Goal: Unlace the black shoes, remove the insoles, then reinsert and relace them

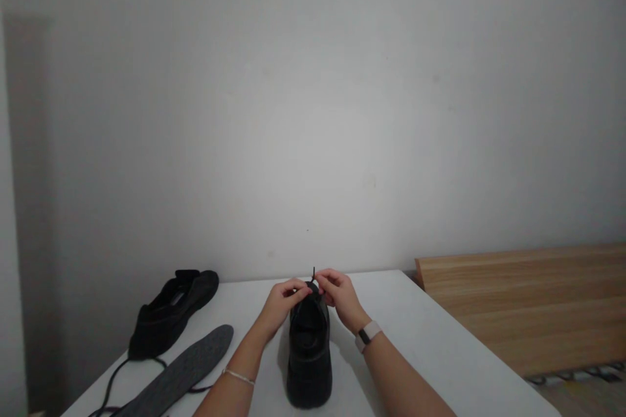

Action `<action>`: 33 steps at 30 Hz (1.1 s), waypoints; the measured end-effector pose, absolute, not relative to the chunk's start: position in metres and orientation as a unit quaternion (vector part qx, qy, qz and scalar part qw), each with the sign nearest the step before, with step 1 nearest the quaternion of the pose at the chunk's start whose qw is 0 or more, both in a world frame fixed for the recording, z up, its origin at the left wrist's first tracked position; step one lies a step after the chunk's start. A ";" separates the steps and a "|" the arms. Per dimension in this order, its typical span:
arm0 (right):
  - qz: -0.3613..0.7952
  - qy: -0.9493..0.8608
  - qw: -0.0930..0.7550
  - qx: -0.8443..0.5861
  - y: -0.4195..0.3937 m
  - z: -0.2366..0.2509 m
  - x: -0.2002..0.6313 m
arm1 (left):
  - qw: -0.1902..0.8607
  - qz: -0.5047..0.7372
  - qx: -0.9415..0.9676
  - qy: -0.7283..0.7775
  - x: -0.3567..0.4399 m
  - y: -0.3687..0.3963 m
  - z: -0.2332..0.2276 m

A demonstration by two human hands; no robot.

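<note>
A black shoe (309, 371) stands upright on the white table, its heel toward me. At its far end, by the tongue, both hands meet. My left hand (286, 296) pinches at the top of the shoe's tongue with thumb and forefinger. My right hand (337, 290) is closed in a pinch on a thin black shoelace (313, 272), whose tip sticks up above the fingers. The eyelets are too small and too dark to make out. A band with a dark face is on the right wrist and a thin bracelet on the left.
Another black shoe (169, 319) lies at the table's left side. A grey insole (180, 371) is nearer me, with a loose black lace (111, 384) beside and under it. The white table (415, 339) meets a wall behind; a wooden board (528, 300) stands to the right.
</note>
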State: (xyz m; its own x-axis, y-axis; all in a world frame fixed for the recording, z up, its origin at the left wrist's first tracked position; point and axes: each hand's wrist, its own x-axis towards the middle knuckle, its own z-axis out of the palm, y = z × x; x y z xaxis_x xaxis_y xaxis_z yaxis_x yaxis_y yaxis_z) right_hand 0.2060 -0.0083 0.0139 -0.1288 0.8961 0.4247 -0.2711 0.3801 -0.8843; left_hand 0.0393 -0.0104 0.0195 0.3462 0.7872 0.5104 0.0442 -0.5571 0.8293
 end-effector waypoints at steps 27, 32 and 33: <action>0.482 -0.588 0.617 -0.204 -0.013 0.020 0.206 | 0.446 0.496 0.688 0.287 0.044 -0.010 0.016; 0.413 -0.610 0.636 -0.232 -0.018 0.024 0.202 | 0.351 0.488 0.733 0.318 0.045 -0.009 0.014; 0.406 -0.613 0.636 -0.234 -0.018 0.024 0.202 | 0.331 0.488 0.741 0.322 0.046 -0.009 0.014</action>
State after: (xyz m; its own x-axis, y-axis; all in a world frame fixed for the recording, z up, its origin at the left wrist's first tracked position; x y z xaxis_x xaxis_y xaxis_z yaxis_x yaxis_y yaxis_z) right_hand 0.2017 -0.0177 0.0240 -0.0801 0.8038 0.5895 -0.2297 0.5606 -0.7956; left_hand 0.0456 -0.0089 0.0139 0.3164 0.8004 0.5092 0.1537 -0.5729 0.8051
